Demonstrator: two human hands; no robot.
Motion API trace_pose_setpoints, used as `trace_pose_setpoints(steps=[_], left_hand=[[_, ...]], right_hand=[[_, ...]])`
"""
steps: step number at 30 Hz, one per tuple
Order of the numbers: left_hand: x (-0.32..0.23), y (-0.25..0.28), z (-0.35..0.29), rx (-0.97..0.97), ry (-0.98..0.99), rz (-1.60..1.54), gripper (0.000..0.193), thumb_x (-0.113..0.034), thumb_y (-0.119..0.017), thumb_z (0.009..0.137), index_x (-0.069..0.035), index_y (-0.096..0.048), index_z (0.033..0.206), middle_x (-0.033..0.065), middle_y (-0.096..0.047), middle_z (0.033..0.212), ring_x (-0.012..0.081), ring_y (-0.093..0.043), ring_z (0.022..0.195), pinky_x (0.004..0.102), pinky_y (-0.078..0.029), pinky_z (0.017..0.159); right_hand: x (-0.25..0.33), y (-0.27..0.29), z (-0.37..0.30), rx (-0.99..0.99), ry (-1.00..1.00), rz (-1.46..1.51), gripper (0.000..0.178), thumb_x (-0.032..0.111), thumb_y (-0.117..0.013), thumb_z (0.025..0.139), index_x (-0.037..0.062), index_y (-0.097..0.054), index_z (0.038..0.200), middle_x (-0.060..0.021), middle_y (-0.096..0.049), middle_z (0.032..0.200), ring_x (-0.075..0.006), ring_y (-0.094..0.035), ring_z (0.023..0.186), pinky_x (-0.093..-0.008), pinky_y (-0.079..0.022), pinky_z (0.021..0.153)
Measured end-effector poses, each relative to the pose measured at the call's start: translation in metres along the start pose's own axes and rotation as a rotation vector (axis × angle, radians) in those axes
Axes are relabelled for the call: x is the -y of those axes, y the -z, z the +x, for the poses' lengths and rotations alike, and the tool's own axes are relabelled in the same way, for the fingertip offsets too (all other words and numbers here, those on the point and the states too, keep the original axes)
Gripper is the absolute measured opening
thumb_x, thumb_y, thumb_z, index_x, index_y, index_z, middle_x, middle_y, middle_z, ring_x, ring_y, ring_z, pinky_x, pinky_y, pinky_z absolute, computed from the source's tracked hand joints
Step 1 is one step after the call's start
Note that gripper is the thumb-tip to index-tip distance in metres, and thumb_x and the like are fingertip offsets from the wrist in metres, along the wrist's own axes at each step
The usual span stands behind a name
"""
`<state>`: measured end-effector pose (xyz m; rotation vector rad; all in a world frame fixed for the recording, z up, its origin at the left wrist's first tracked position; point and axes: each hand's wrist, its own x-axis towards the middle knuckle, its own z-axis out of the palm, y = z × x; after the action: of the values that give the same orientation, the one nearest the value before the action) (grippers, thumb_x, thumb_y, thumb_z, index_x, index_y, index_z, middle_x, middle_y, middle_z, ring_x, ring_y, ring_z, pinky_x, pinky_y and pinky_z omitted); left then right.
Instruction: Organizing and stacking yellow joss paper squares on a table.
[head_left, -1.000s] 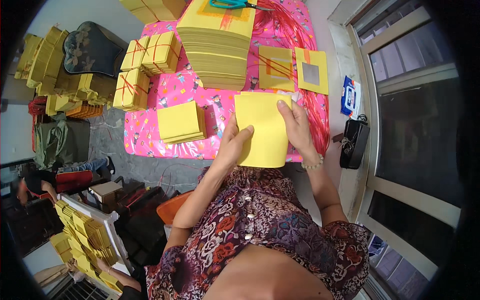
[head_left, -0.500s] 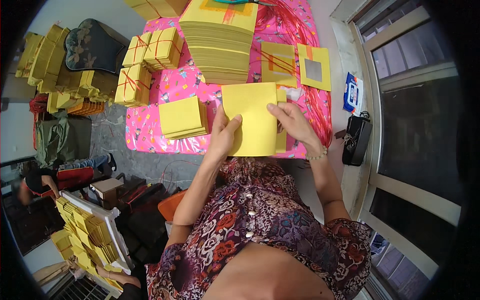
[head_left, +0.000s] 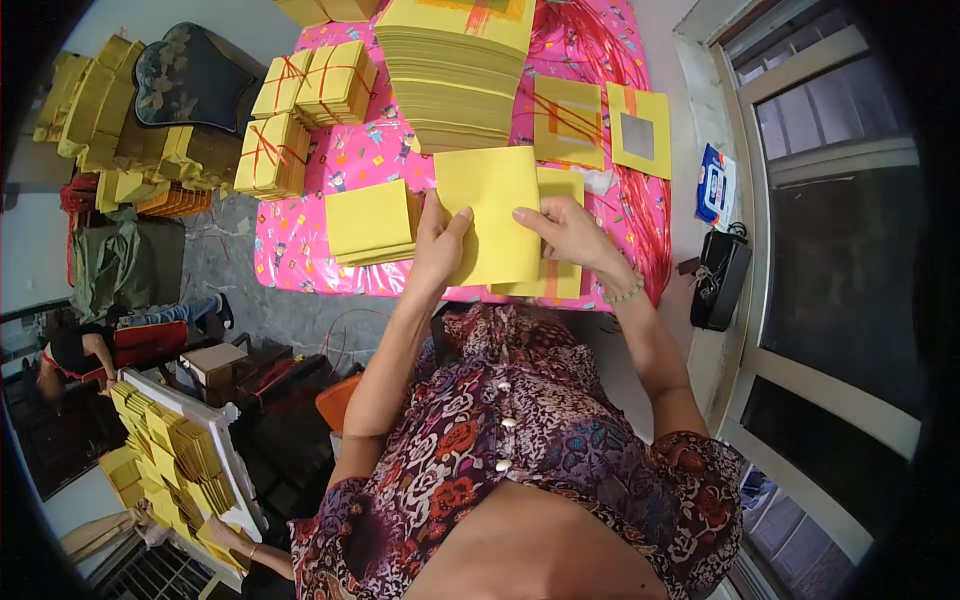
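My left hand (head_left: 438, 248) grips the left edge of a folded yellow paper (head_left: 488, 225), thumb on top. At its right edge, my right hand (head_left: 575, 238) pinches it, fingers curled below. The paper is held flat over the pink table, partly covering another yellow sheet (head_left: 564, 282). Just left of my left hand lies a low stack of folded yellow papers (head_left: 368, 220). A tall stack of yellow paper (head_left: 450, 95) stands behind. To its right are a yellow sheet with an orange patch (head_left: 552, 147) and one with a silver square (head_left: 638, 135).
Bundles tied with red string (head_left: 268, 165) stand at the table's left. Loose red strings (head_left: 655, 235) hang over its right side. A wipes pack (head_left: 712, 185) and black box (head_left: 720, 285) sit on the ledge. Lower left, other people handle yellow papers on a white-edged board (head_left: 225, 440).
Both hands have brought the folded paper slightly left and up in the picture. More of the sheet beneath now shows on the right. My right thumb has moved further in over the paper.
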<state>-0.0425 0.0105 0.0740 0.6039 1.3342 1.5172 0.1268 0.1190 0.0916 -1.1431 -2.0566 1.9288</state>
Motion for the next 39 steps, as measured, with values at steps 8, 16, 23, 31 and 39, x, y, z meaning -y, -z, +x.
trace_pose_setpoints(steps=[8,16,23,31,39], left_hand=[[0.020,0.026,0.028,-0.052,0.094,-0.072,0.040,0.000,-0.049,0.093,0.003,-0.040,0.132,0.0164,-0.055,0.123,0.0231,-0.055,0.112,0.0342,-0.045,0.094],[0.017,0.034,0.037,-0.046,0.358,-0.159,0.032,-0.001,-0.047,0.095,0.007,-0.045,0.126,0.0186,-0.060,0.117,0.0268,-0.062,0.104,0.0368,-0.052,0.089],[0.017,0.041,0.039,-0.063,0.423,-0.186,0.032,-0.005,-0.042,0.098,0.008,-0.045,0.127,0.0208,-0.059,0.121,0.0282,-0.062,0.107,0.0392,-0.052,0.090],[0.013,0.042,0.037,-0.086,0.499,-0.211,0.034,-0.007,-0.041,0.099,0.008,-0.044,0.129,0.0208,-0.058,0.123,0.0294,-0.062,0.108,0.0397,-0.053,0.091],[0.022,0.041,0.041,-0.082,0.536,-0.222,0.034,-0.008,-0.042,0.099,0.009,-0.044,0.128,0.0214,-0.058,0.122,0.0304,-0.062,0.107,0.0411,-0.053,0.091]], right_hand=[[-0.009,-0.001,0.027,0.129,-0.180,-0.043,0.046,0.043,-0.059,0.093,-0.0012,-0.066,0.084,-0.0036,-0.063,0.064,-0.0094,-0.061,0.053,-0.0229,-0.051,0.048],[-0.015,0.000,0.044,0.208,-0.193,0.071,0.044,0.043,-0.060,0.092,0.0005,-0.064,0.082,-0.0038,-0.061,0.063,-0.0093,-0.059,0.051,-0.0210,-0.051,0.047],[0.004,-0.002,0.032,0.214,-0.208,0.134,0.041,0.043,-0.063,0.090,0.0048,-0.061,0.077,-0.0024,-0.061,0.062,-0.0076,-0.062,0.051,-0.0184,-0.050,0.044],[0.003,0.000,0.038,0.265,-0.224,0.053,0.037,0.039,-0.061,0.092,0.0028,-0.064,0.086,-0.0010,-0.061,0.068,-0.0071,-0.061,0.057,-0.0207,-0.052,0.049],[0.002,-0.003,0.033,0.198,-0.218,0.104,0.041,0.045,-0.061,0.092,0.0058,-0.060,0.080,-0.0014,-0.059,0.057,-0.0069,-0.061,0.049,-0.0183,-0.050,0.043]])
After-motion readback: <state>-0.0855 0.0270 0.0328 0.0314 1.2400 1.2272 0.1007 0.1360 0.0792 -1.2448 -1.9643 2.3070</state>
